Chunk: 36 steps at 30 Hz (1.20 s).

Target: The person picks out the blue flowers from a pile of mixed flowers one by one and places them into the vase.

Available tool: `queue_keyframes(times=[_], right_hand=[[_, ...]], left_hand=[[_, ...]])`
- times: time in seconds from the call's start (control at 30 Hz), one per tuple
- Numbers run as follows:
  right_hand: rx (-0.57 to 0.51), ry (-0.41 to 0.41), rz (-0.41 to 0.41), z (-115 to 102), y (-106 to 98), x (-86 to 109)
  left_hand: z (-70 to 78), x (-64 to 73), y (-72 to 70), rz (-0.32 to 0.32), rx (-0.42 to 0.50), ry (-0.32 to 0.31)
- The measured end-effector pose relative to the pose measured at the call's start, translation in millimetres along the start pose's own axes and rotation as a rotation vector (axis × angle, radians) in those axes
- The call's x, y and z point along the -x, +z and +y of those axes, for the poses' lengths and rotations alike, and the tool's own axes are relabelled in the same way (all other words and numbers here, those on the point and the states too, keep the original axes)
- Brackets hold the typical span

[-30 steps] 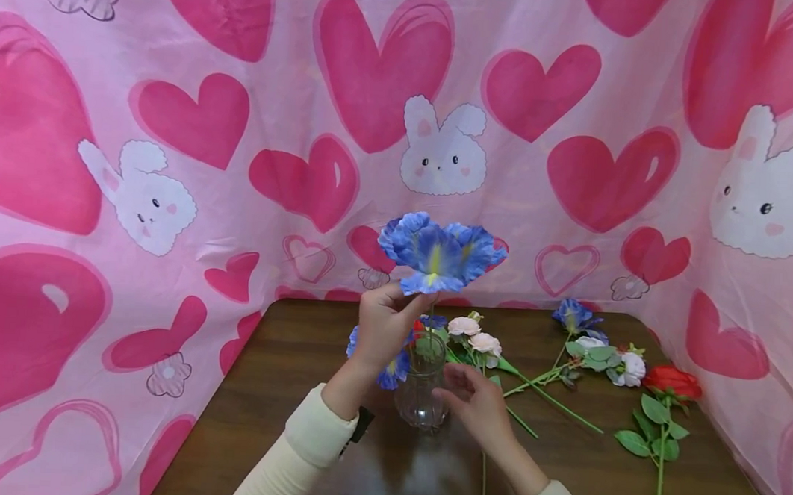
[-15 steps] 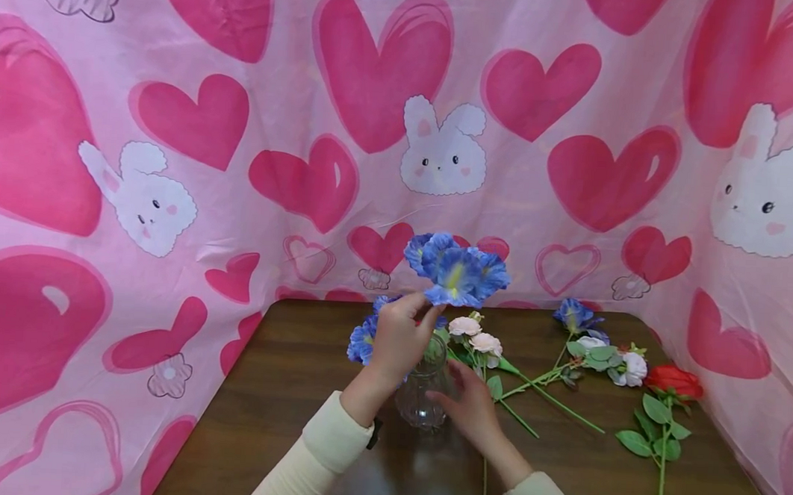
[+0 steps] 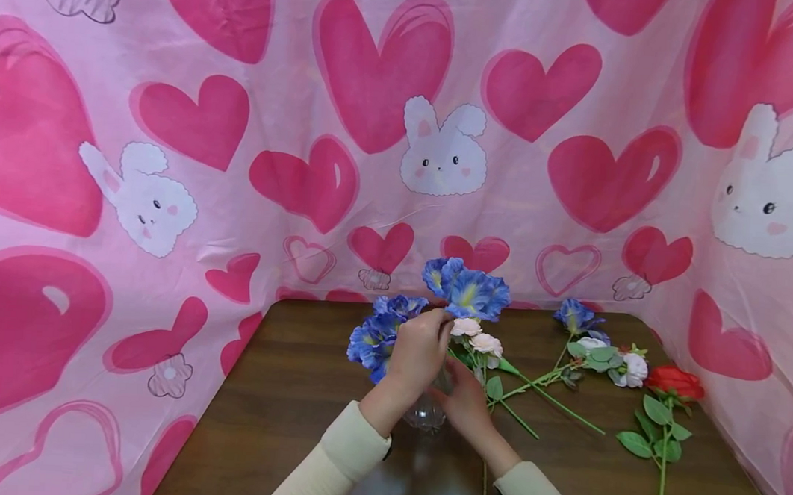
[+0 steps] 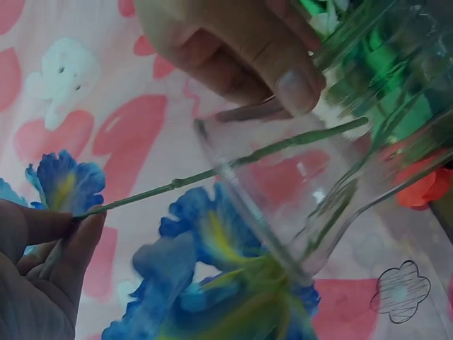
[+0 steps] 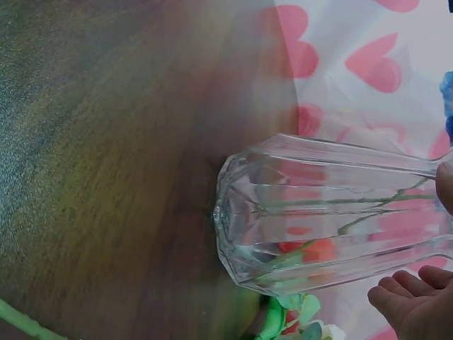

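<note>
My left hand (image 3: 419, 353) pinches the green stem of a blue artificial iris (image 3: 473, 293) just under its bloom. In the left wrist view, this stem (image 4: 265, 151) slants through the mouth of the clear glass vase, its lower end inside. My right hand (image 3: 467, 404) is round the neck of the vase (image 5: 318, 212) from the right, thumb on one side and fingers on the other. The vase stands upright on the table and holds other stems. Blue irises (image 3: 373, 340) lean out of it to the left. My hands hide most of the vase in the head view.
Pale pink roses (image 3: 486, 343) lie just right of the vase. Farther right on the brown table (image 3: 259, 420) are another blue iris (image 3: 573, 315), white roses (image 3: 631, 370) and a red rose (image 3: 675, 382), with long stems. A pink heart-printed cloth (image 3: 238, 194) hangs behind.
My left hand has moved right and down with the iris, lowering its stem into the vase. My right hand has moved slightly left and closer round the vase's neck.
</note>
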State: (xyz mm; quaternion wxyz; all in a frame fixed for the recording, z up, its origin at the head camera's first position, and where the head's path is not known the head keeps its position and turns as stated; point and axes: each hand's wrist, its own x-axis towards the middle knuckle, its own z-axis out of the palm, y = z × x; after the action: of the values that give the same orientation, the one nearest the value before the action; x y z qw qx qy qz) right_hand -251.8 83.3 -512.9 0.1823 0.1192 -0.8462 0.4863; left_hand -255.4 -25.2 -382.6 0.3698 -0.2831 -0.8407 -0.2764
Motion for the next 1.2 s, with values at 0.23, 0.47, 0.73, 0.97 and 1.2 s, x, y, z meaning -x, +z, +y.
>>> queue_keyframes(times=[0.23,0.47,0.73,0.97,1.2], right_hand=[[0.015,-0.005,-0.013,2.2,2.8,-0.5],[0.029,-0.009,-0.021,7.8,6.5,1.0],[0.012,0.011,-0.007,7.9,10.6,3.2],[-0.031,0.068,-0.038,8.7,11.6,3.7],[-0.047,0.014,-0.016,11.7,15.8,3.4]], left_hand=[[-3.4,7.6,11.6,-0.05,-0.053,-0.015],[-7.5,12.4,18.9,-0.097,-0.12,-0.062],[-12.4,17.4,26.0,-0.122,-0.218,-0.089],[-20.7,21.7,35.4,-0.123,-0.276,-0.115],[-28.3,25.1,42.8,-0.141,-0.274,-0.186]])
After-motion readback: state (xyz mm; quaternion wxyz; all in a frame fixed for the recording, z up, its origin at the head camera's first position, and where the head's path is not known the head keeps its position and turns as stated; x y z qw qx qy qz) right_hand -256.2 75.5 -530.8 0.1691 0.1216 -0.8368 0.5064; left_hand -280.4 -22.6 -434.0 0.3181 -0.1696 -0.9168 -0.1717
